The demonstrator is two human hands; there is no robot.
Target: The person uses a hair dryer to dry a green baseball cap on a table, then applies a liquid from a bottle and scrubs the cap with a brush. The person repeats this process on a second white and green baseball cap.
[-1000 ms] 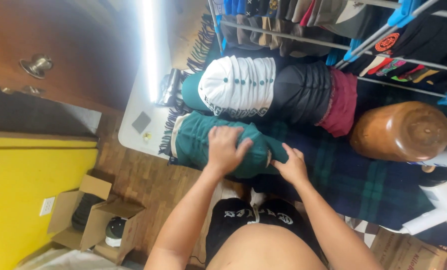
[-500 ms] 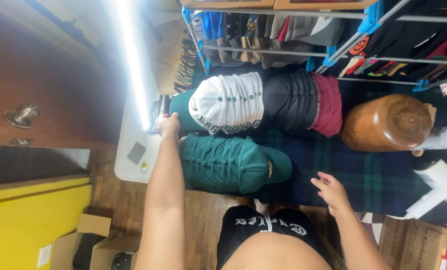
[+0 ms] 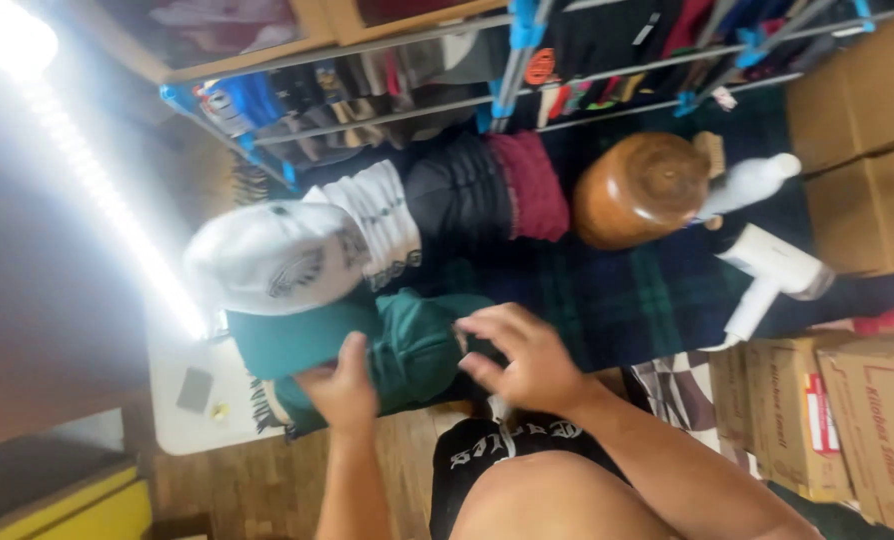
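Brown cardboard boxes [image 3: 857, 100] are stacked at the upper right beside the shelving. More cardboard boxes [image 3: 837, 420] stand at the lower right, one bearing a white label with red stripes [image 3: 817, 422].

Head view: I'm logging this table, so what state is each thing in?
Left hand: gripping the green caps' near end.
Right hand: fingers spread, resting on the green caps.
Green caps: nested in a stack, lying sideways.
White cap: at the end of the far row.
Wooden form: lying bare.

Your hands are on matt green cloth caps [image 3: 397, 350]; white cap [image 3: 267, 265] also soft fabric. Brown head form [image 3: 642, 190]: smooth, glossy wood. Plaid cloth [image 3: 627, 290] underneath, matt.
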